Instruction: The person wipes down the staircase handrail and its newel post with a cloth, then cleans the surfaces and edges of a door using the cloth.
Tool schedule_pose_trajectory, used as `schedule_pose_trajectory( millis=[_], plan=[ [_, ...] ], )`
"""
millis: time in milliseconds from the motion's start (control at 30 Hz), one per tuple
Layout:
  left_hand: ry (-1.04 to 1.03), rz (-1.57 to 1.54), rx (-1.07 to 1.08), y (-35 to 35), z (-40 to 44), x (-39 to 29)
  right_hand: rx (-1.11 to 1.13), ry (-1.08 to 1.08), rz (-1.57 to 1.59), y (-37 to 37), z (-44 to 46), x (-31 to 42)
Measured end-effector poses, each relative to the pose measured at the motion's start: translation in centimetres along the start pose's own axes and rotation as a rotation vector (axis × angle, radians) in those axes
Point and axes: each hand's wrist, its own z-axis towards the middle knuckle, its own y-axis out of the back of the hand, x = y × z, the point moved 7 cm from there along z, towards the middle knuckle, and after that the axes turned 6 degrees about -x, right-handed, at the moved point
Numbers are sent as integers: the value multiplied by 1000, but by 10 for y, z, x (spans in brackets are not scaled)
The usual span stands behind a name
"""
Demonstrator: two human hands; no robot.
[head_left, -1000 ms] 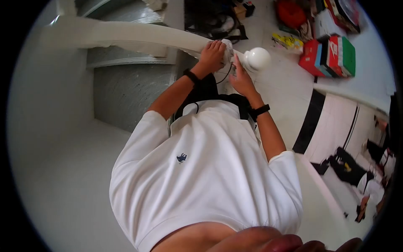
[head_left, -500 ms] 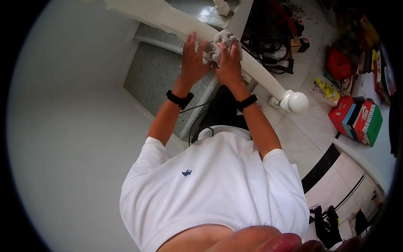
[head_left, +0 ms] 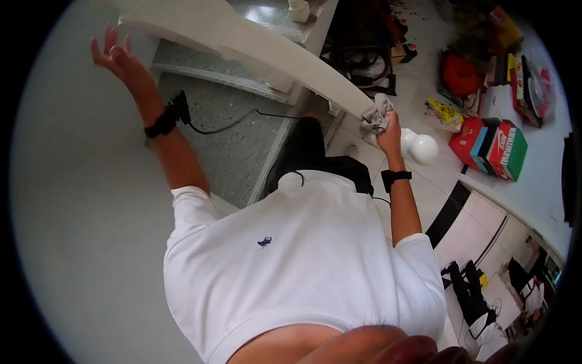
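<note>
Moved nearer the white knob point(head_left: 424, 149), the cloth point(head_left: 379, 111) bulges past the right hand point(head_left: 391, 133), grip clenched on it.

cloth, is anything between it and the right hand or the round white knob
Nothing visible separates the cloth from the right hand holding it. Toward the knob, part of that hand lies between them in this view.

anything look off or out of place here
Two things: a loose black cord runs from the band on the left wrist past the grey step, so it might snag; and a messy black tangle, perhaps cable, lies on the floor beyond the handrail.
</note>
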Motion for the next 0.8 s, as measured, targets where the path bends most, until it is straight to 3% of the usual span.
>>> schedule_pose_trajectory(
  millis=[33, 167, 300, 433, 567, 700, 800],
  plan=[
    [7, -85, 164, -12, 6, 10, -7, -64, -2, 2, -2, -9],
    [-26, -49, 246, -48, 13, 11, -49, -215, 14, -4, -4, -20],
    [27, 0, 232, -42, 6, 12, -6, -292, -61, -13, 14, 34],
    [60, -29, 249, -45, 3, 11, 53, -226, 23, -39, 53, 150],
    [-39, -56, 290, -52, 7, 10, 38, 46, 111, -57, 90, 286],
    [-68, -24, 317, -54, 5, 11, -18, 157, 134, -60, 117, 406],
    [-47, -44, 327, -52, 4, 14, -104, 142, -12, -62, 114, 427]
  ],
)
